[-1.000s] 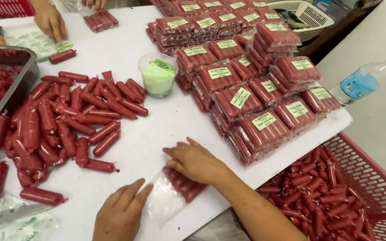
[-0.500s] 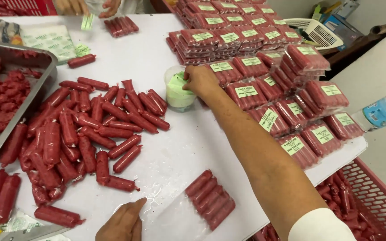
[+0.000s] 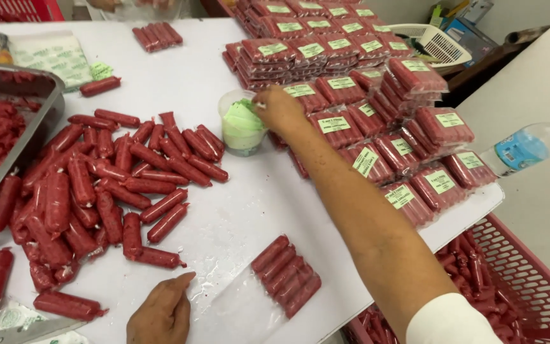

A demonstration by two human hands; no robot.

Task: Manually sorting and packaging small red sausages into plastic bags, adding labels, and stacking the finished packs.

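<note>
nearby, green-labelled red packs (image 3: 364,114) beside clear label cup (image 3: 242,124)

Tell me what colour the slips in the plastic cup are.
Light green; the slips in the plastic cup show best in the head view.

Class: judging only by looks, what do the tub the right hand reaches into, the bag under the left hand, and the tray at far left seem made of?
Tub: seemingly thin translucent plastic; its green contents show through the wall.
Bag: clear glossy plastic film; the sausages inside are visible.
Tray: probably metal, grey with a dull sheen.
</note>
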